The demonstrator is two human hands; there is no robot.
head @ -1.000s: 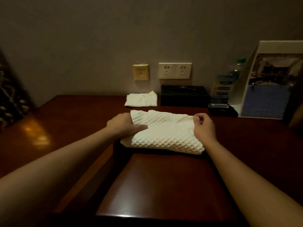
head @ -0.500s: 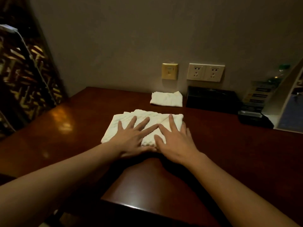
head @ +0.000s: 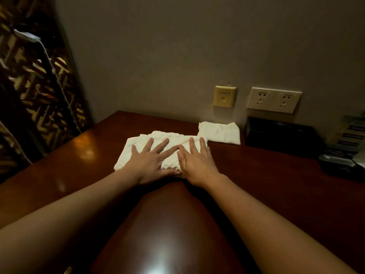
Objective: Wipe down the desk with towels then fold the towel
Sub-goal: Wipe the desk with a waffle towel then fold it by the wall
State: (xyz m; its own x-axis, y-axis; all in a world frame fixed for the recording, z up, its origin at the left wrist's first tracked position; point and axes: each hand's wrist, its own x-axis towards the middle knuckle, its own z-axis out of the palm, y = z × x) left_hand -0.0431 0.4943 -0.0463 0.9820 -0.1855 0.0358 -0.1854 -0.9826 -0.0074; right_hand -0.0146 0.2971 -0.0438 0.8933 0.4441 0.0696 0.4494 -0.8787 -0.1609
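No wording can be read.

A card point(head: 349, 133) at the far right edge of the desk point(head: 256, 175) carries rows of dark printed bars, too blurred to read. The yellow wall plate point(head: 224, 96) above the desk's back edge has a small mark near its top, too small to read. The black box point(head: 280, 135) against the back edge shows a faint mark on its lid, also unreadable.

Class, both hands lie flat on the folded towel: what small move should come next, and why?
Probably lift both hands away. The left hand and right hand press flat, fingers spread, on the waffle towel, already a neat folded rectangle on the desk; only smoothing seems left.
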